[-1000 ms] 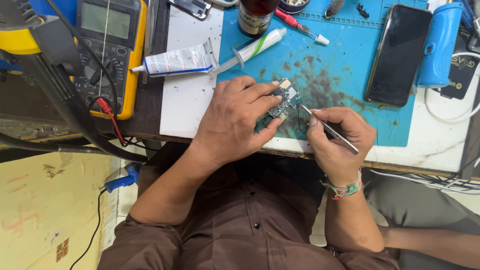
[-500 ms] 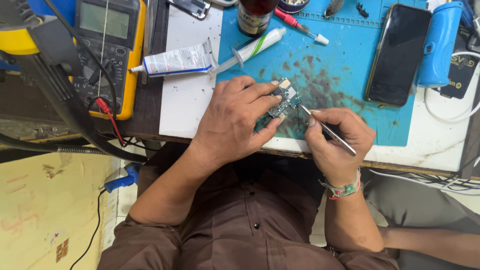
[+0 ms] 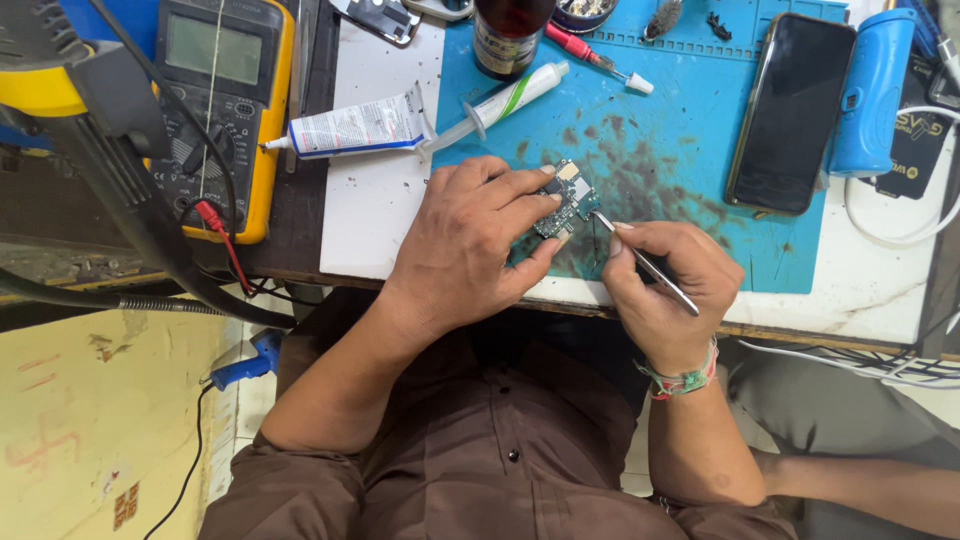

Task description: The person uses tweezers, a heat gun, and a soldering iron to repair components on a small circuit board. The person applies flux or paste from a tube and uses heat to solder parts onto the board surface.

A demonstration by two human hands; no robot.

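Small green circuit board pinched at its edges between thumb and fingertips of left hand, held just above stained blue work mat. Right hand closed around slim metal tweezers, tip touching board's right edge. Probably light, rigid, brittle; surface components likely fragile, so best gripped by bare edges only. Nearby: dark phone, glue tube, yellow multimeter.

Head-worn view, steeply down, close
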